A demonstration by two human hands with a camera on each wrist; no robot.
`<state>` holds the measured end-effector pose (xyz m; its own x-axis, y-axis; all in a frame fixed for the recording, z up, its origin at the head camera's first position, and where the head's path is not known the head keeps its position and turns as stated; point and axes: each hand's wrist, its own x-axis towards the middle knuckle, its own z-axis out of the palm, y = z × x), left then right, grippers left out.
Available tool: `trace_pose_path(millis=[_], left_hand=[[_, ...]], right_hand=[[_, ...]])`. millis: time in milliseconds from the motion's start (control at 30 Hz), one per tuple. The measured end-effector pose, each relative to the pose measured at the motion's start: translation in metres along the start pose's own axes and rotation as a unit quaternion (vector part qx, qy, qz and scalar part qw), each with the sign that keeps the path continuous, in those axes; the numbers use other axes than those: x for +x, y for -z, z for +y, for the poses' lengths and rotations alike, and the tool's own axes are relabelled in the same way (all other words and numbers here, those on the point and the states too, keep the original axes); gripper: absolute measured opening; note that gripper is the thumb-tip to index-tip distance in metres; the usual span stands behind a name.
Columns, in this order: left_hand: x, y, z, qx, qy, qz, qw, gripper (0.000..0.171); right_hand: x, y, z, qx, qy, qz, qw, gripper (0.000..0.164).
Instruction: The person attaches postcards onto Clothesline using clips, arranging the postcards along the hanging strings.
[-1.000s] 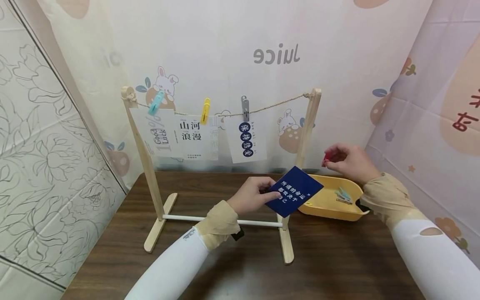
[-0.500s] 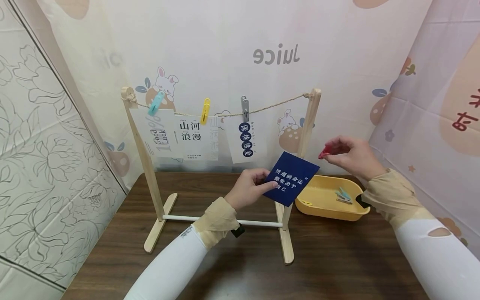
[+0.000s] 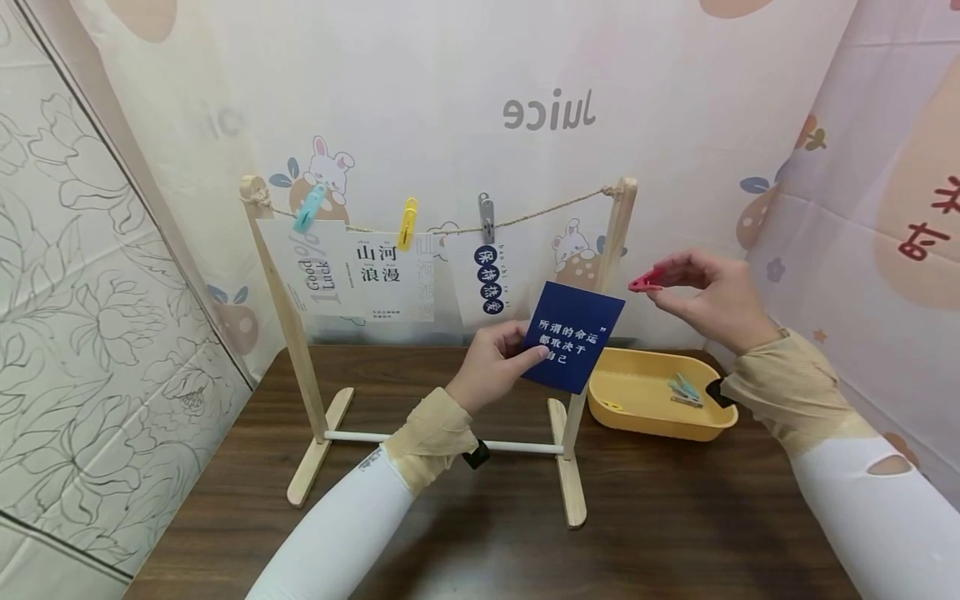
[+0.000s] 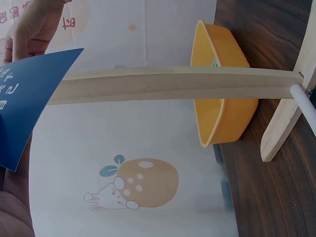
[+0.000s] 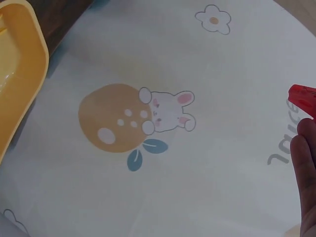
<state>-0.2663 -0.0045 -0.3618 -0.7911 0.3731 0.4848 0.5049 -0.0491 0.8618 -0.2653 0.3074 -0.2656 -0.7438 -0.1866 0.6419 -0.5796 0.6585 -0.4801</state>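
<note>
My left hand point(image 3: 491, 365) pinches a dark blue card point(image 3: 573, 333) with white characters by its left edge, thumb on the printed face. The card overlaps the rack's right post in the head view. To its right, my right hand point(image 3: 716, 296) pinches a red clothespin point(image 3: 647, 281) between thumb and fingers, its free end pointing left. In the right wrist view only part of the clothespin point(image 5: 302, 98) shows. Across the wooden rack runs a twine line point(image 3: 551, 212). Three white cards hang from it under a light blue clothespin point(image 3: 310, 208), a yellow clothespin point(image 3: 407, 223) and a grey clothespin point(image 3: 487, 218).
A yellow basin point(image 3: 660, 425) stands on the dark wooden table point(image 3: 660, 517) right of the rack, with several clothespins inside. The rack's right foot point(image 3: 567, 467) and white crossbar point(image 3: 517, 447) lie in front of the left hand. A printed curtain hangs close behind.
My left hand has raised the blue card up and slightly left, turning it more upright. The right hand has lifted the red clothespin, bringing it slightly leftward toward the card.
</note>
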Motion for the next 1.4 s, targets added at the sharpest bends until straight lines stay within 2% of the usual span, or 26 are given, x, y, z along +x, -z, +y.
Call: trace_pose_path(millis=[233, 400, 800, 1100, 1400], left_hand=[[0.001, 0.000, 0.000, 0.015, -0.024, 0.024, 0.9993, 0.013], [0.003, 0.000, 0.001, 0.017, -0.036, 0.033, 0.9987, 0.012], [0.008, 0.000, 0.010, 0.015, -0.040, 0.054, 0.9976, 0.014], [0.009, -0.003, 0.012, 0.008, -0.040, 0.075, 0.9963, 0.016], [0.011, -0.003, 0.014, -0.012, -0.044, 0.092, 0.9948, 0.017]], right_hand=[[-0.001, 0.002, -0.014, 0.010, 0.013, 0.023, 1.000, 0.033], [-0.002, 0.004, -0.023, 0.024, 0.042, 0.050, 0.998, 0.037], [-0.001, 0.013, -0.050, 0.052, 0.067, 0.100, 0.991, 0.038], [-0.002, 0.012, -0.053, 0.074, 0.059, 0.128, 0.987, 0.038], [0.002, 0.008, -0.058, 0.114, 0.072, 0.180, 0.974, 0.037]])
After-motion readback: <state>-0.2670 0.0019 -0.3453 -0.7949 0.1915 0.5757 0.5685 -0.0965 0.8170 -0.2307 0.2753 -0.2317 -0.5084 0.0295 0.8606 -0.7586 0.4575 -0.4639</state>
